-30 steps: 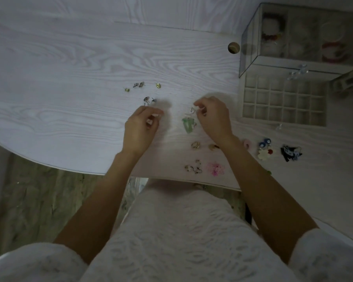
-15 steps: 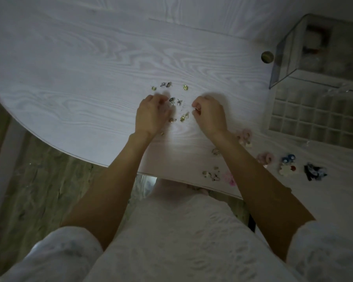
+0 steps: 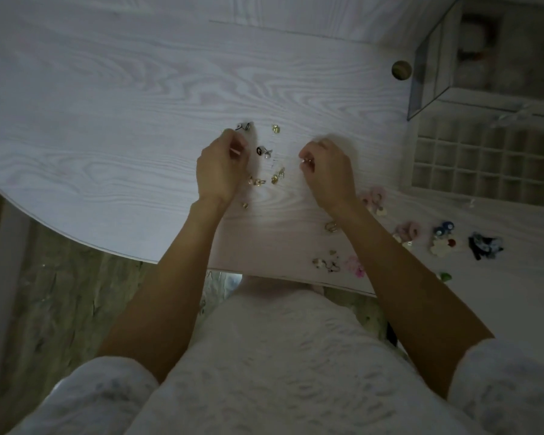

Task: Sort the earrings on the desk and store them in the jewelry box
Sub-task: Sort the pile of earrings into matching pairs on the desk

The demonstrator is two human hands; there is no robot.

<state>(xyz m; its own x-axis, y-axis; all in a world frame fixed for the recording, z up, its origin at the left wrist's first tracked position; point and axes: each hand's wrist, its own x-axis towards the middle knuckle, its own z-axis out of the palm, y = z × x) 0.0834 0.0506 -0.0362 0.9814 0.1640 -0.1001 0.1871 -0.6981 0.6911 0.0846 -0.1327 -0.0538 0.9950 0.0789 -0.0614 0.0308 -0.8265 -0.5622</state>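
Several small metal earrings (image 3: 263, 151) lie scattered on the white desk (image 3: 107, 120) between my hands. My left hand (image 3: 220, 167) hovers over their left side, its fingers curled and its fingertips pinching a small pale piece. My right hand (image 3: 327, 174) sits to the right of them and pinches a small ring-shaped earring (image 3: 307, 160). Larger earrings lie near the front edge: pink ones (image 3: 407, 230), a blue and white flower pair (image 3: 442, 238) and a dark blue one (image 3: 484, 244). The jewelry box (image 3: 434, 67) stands at the back right, its gridded drawer (image 3: 481, 164) pulled out.
A round cable hole (image 3: 401, 70) is set in the desk left of the box. More earrings (image 3: 325, 263) and a pink flower (image 3: 355, 265) lie at the front edge under my right forearm. The desk's curved edge runs along the left, with floor below.
Both hands have moved away from me to the group of small metal earrings. My view has swung left, so the jewelry box now sits at the frame's right edge.
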